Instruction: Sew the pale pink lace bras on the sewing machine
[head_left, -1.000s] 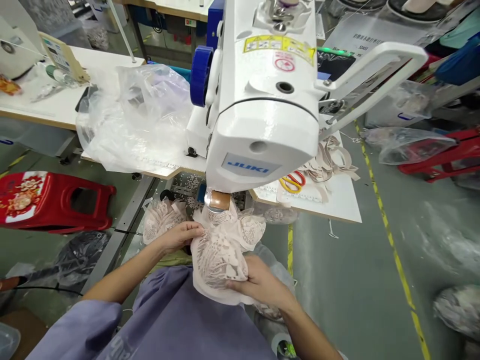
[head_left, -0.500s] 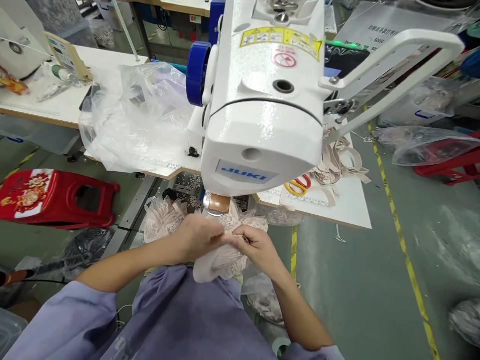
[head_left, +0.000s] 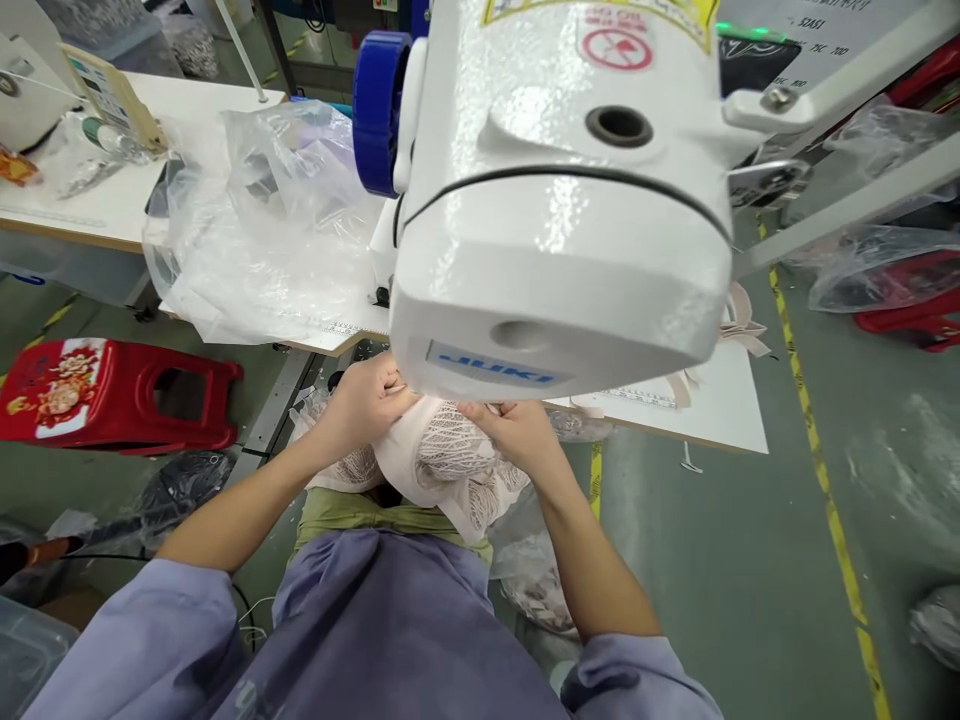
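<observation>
A pale pink lace bra [head_left: 457, 445] hangs between my two hands, just under the head of a white sewing machine [head_left: 555, 270]. My left hand [head_left: 369, 400] pinches the band at its left side, close below the machine. On the other side, my right hand [head_left: 517, 428] grips the upper edge with thumb and fingers. The machine head hides the needle area and the top edge of the fabric. More lace lies behind my left wrist, over my lap; whether it belongs to the same piece I cannot tell.
A white sewing table [head_left: 720, 400] with a printed ruler extends to the right, fabric strips [head_left: 742, 320] at its far edge. Clear plastic bags [head_left: 277, 220] cover the left tabletop. A red stool [head_left: 120, 395] stands on the floor at left. A blue handwheel [head_left: 381, 112] juts from the machine.
My hands have moved up and apart, bringing the bra beneath the machine head and spreading it out. The view has come closer to the machine, which now covers the scissors.
</observation>
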